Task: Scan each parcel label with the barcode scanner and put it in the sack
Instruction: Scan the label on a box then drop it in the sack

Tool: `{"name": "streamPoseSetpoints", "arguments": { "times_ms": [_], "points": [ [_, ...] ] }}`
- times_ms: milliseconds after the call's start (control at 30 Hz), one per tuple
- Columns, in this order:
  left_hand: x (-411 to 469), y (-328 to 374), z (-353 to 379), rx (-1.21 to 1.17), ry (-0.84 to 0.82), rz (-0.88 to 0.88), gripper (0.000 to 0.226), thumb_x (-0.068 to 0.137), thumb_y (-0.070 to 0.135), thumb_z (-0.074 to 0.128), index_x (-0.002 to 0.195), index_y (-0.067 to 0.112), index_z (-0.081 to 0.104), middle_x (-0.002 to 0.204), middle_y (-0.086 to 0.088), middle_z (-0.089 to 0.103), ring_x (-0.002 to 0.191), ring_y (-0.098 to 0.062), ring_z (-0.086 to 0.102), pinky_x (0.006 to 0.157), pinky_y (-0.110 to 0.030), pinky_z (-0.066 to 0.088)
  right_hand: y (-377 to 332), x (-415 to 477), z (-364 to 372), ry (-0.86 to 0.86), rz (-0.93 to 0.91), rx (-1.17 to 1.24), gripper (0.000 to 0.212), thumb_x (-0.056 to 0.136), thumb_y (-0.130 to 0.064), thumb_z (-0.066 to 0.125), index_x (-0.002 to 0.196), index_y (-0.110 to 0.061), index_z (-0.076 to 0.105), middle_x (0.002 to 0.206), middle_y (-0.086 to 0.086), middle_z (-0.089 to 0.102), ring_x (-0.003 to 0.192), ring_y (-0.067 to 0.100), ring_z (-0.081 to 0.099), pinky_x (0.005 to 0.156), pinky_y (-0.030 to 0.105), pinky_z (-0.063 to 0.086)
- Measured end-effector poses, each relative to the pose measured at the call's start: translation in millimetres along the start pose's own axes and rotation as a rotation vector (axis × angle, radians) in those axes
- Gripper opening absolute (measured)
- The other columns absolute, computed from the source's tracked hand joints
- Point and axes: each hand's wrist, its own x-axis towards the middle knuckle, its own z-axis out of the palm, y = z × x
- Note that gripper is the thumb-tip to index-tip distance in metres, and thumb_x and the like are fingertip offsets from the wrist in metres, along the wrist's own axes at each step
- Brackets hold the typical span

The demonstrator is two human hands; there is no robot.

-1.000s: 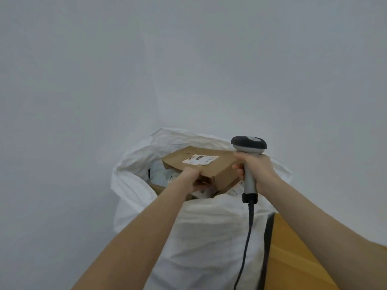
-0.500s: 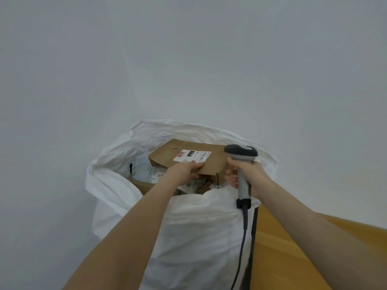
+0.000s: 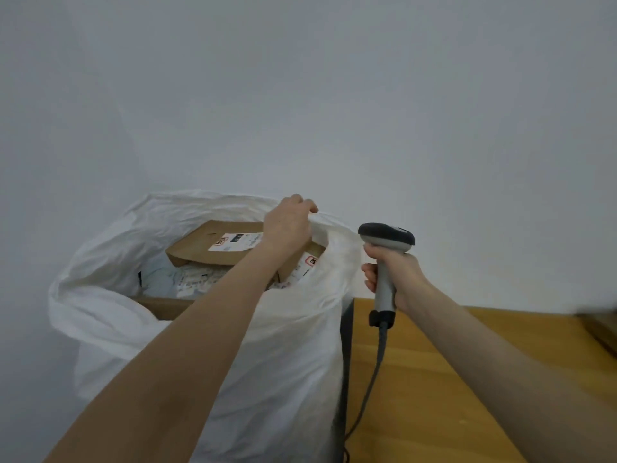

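Observation:
A white sack stands open against the wall, filled with several parcels. On top lies a brown cardboard parcel with a white label facing up. My left hand reaches over the parcels and grips the sack's far right rim, fingers curled over the white plastic. My right hand holds the grey barcode scanner upright by its handle, just right of the sack, with its cable hanging down.
A wooden table top runs along the right, with a dark blurred object at its far right edge. A plain white wall fills the background. Other labelled parcels lie under the brown one.
My left hand has let go of the brown parcel, which now lies in the sack, and has moved up to grip the sack's rim. The view has shifted right.

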Motion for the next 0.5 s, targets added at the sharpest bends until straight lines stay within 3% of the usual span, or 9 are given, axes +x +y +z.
{"name": "streamPoseSetpoints", "arguments": {
  "times_ms": [133,500],
  "points": [
    [-1,98,33,0.023,-0.11,0.142,0.042,0.092,0.008,0.044,0.133,0.017,0.048,0.131,-0.005,0.046,0.12,-0.021,0.045,0.082,-0.032,0.042,-2,-13,-81,0.07,0.053,0.059,0.016,0.088,-0.016,0.068,0.099,-0.008,0.06,0.06,0.007,0.061,0.046,0.013,0.051,0.048,0.026,0.048],
    [-50,404,158,-0.018,-0.51,0.246,0.047,0.095,0.012,0.048,0.141,0.015,0.038,0.139,-0.009,0.037,0.125,-0.025,0.041,0.096,-0.039,0.046,1,-62,-407,0.373,0.162,0.197,0.013,0.093,-0.016,0.063,0.088,-0.006,0.057,0.054,0.004,0.052,0.04,0.012,0.045,0.042,0.023,0.041]
  ]
}}
